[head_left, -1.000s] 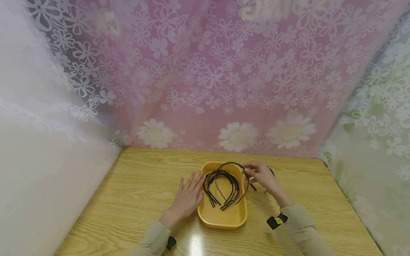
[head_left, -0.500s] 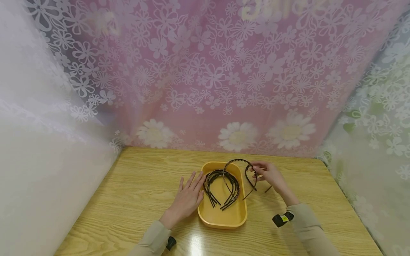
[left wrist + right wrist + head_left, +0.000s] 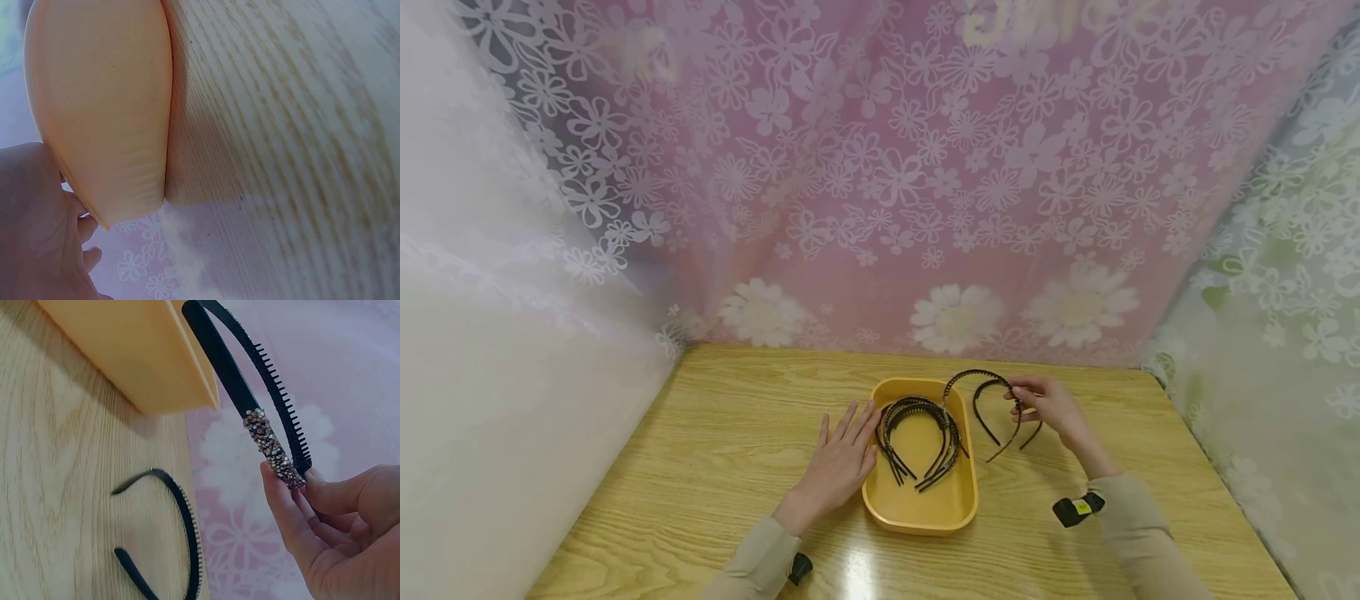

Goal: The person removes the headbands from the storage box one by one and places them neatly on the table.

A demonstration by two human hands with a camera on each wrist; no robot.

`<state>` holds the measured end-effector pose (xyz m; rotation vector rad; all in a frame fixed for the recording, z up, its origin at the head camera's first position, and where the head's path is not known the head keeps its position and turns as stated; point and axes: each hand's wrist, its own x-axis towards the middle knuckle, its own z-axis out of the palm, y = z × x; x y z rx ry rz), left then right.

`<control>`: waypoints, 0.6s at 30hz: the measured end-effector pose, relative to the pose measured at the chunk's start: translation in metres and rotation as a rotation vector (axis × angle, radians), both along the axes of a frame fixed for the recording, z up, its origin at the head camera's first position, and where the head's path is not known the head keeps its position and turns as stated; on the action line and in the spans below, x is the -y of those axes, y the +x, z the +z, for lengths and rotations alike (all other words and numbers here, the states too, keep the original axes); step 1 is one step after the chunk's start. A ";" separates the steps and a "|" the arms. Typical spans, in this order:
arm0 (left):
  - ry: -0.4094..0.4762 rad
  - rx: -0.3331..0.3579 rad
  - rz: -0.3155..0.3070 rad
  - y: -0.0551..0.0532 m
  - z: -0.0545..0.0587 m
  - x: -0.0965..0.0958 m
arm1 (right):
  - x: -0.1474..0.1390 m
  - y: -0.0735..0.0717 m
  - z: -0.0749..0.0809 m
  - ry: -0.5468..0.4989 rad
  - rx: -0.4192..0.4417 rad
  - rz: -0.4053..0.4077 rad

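Observation:
My right hand (image 3: 1054, 410) pinches a headband (image 3: 973, 372) between thumb and fingers, raised just right of the yellow tray (image 3: 917, 528). In the right wrist view this headband (image 3: 275, 450) is black, with sparkling stones along its outside and comb teeth inside. Another toothed black headband (image 3: 981, 423) lies on the table behind and below it. Several dark headbands (image 3: 891, 450) overlap in a stack inside the tray. My left hand (image 3: 838, 462) rests with straight fingers on the tray's left rim; in the left wrist view, the fingertips go behind the tray wall (image 3: 106, 106).
The wood-grain table (image 3: 760, 417) carries the tray near its middle. A pink flowered curtain (image 3: 880, 208) hangs along the back edge, with pale sheets on the left and right sides. A black band with a camera (image 3: 1078, 508) sits at the right wrist.
My right hand has moved the headband rightward, from above the tray to above the table beside it. The left hand and the stacked headbands stay in place.

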<state>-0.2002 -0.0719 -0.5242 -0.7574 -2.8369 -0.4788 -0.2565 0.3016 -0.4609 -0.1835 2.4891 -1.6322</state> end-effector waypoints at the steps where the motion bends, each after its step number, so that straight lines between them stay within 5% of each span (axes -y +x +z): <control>1: -0.002 0.000 0.000 0.000 0.000 0.000 | -0.002 0.000 0.000 -0.002 0.002 -0.001; 18: 0.012 0.006 0.002 0.000 0.000 0.000 | -0.036 -0.002 -0.009 0.019 0.016 -0.045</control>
